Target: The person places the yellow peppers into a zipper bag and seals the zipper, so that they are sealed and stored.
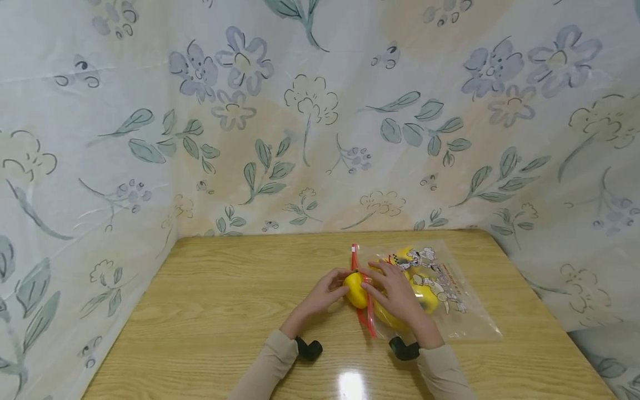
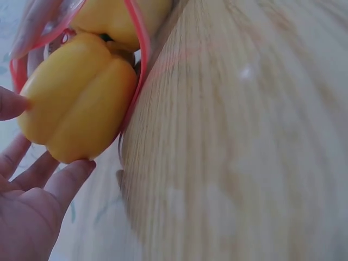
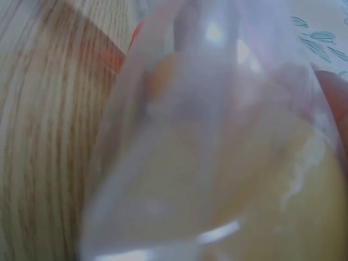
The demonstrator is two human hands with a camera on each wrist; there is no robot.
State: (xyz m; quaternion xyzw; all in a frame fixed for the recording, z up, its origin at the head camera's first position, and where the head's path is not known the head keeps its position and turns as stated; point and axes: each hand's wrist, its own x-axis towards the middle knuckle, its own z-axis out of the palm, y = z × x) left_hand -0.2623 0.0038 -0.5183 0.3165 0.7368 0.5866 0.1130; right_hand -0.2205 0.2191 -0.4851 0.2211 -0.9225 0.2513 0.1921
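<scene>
1. Held a yellow bell pepper (image 1: 356,291) at the left-facing mouth of a clear zip bag (image 1: 471,319), over the wood-grain surface (image 1: 240,289), right of the middle in the head view
2. Pinched the pepper in the left hand (image 1: 322,294), with fingertips set around its side and blunt lobed end
3. Rested the right hand (image 1: 397,291) over the bag beside its red zip strip (image 1: 371,319), thumb and fingers apart; could not tell whether pinching the plastic or merely touching it
4. Had the pepper's inner end between the two sides of the red strip, close to other yellow bell peppers (image 1: 422,294) inside the bag; could not make out how deep, nor count the rest for sure
5. Judged the pepper likely light and firm, smooth enough to slip from a loose hold and apt to bruise under a hard squeeze
6. Reckoned the broad sides and blunt end, clear of the plastic, the best places to take hold
7. Judged the bag thin, limp and prone to folding or clinging, and better gripped by the probably stiffer strip than by the film
</scene>
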